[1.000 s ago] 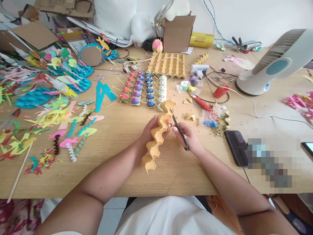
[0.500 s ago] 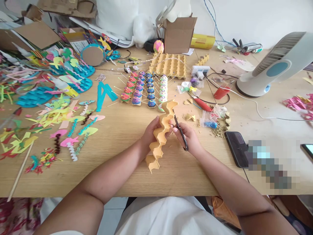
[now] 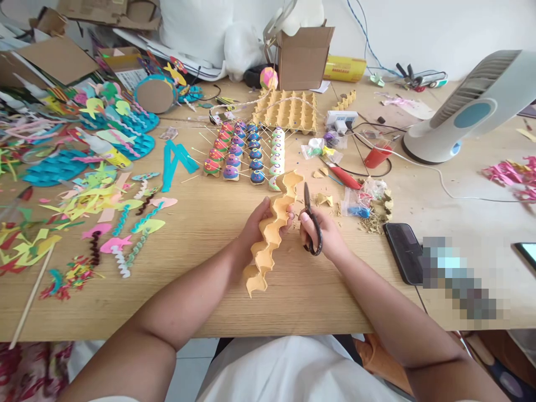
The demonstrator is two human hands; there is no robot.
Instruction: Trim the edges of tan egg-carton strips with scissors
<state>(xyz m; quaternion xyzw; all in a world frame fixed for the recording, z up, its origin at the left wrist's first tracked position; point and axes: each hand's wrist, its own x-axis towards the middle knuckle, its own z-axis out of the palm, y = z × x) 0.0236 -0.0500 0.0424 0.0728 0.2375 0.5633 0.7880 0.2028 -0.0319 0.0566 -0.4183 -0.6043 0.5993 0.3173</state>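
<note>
My left hand point(image 3: 258, 223) is closed around a zigzag-edged strip of tan egg carton point(image 3: 272, 234), which slants up and away over the table. Its fingertips show at the strip's right edge. In my right hand point(image 3: 324, 234) is a pair of black-handled scissors point(image 3: 309, 206), their blades pointing away and apart from the strip, just to its right. Beyond the strip's far end stand painted egg-carton rows in red point(image 3: 216, 151), purple point(image 3: 234, 153), blue point(image 3: 256, 159) and white point(image 3: 277, 153), with thin sticks poking out.
An uncut egg tray point(image 3: 288, 109) lies behind the painted rows. Carton scraps point(image 3: 324, 199), a red craft knife point(image 3: 343, 176) and clay bags lie right of the strip. A phone point(image 3: 404, 254) and a fan point(image 3: 460, 117) are farther right; paper fish and shreds point(image 3: 100, 195) cover the left side.
The scissors have come away from the strip's right edge and now point more straight ahead. My right hand has shifted slightly right, and the strip has moved a little left.
</note>
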